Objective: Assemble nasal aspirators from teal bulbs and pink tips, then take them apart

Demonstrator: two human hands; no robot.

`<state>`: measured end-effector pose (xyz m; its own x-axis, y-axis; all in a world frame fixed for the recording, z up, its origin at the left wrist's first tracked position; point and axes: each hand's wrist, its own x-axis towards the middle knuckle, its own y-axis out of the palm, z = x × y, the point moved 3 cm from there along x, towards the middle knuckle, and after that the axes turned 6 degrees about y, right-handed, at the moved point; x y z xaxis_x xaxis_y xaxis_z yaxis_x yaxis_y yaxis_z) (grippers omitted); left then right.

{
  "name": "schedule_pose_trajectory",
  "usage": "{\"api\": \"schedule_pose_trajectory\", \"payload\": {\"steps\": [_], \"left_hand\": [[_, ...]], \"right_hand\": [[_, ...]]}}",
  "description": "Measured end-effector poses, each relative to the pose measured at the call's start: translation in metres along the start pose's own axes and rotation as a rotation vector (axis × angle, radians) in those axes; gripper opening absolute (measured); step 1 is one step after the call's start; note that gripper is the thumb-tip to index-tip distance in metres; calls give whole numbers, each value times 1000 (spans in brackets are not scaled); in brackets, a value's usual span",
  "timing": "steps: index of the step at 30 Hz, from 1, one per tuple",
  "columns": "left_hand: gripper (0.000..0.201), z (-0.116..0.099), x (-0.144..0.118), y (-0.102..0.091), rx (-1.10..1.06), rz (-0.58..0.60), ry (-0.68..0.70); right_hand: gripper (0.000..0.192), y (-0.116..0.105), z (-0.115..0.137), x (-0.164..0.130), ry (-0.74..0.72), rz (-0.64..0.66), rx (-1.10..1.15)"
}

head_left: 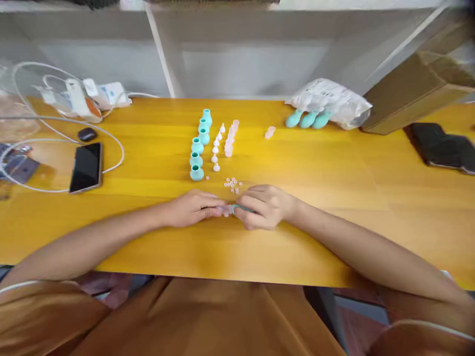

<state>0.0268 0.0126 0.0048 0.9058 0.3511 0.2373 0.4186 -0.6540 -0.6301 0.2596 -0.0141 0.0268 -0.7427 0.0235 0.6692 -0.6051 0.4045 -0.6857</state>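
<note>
the left hand [193,207] and right hand [265,206] meet fingertip to fingertip, each grip clamped on one small pink-and-teal piece [228,209] lying crosswise between them, just above the desk [334,198].

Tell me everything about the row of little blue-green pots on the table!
The row of teal pots holds six small, round-bellied pieces with open necks, like tiny vases. They look like soft rubber or plastic, smooth and matte. All stand upright in a line on the yellow wooden table, running away from the person. Beside them runs a row of small white cones. Neither hand touches them; both hands are nearer the table's front edge.
</note>
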Motion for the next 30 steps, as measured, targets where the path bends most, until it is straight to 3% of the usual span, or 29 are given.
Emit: {"api": "schedule_pose_trajectory", "payload": {"steps": [7, 17, 30], "left_hand": [[32, 3, 1, 3, -3, 23, 5], [29, 0, -1, 3, 96, -99, -57], [26, -4, -3, 6, 325, -209, 119]], "right_hand": [[9, -4, 3, 3, -96, -3, -17], [14, 17, -4, -10, 318, -37, 293], [14, 18, -4, -9, 542, -17, 550]]}}
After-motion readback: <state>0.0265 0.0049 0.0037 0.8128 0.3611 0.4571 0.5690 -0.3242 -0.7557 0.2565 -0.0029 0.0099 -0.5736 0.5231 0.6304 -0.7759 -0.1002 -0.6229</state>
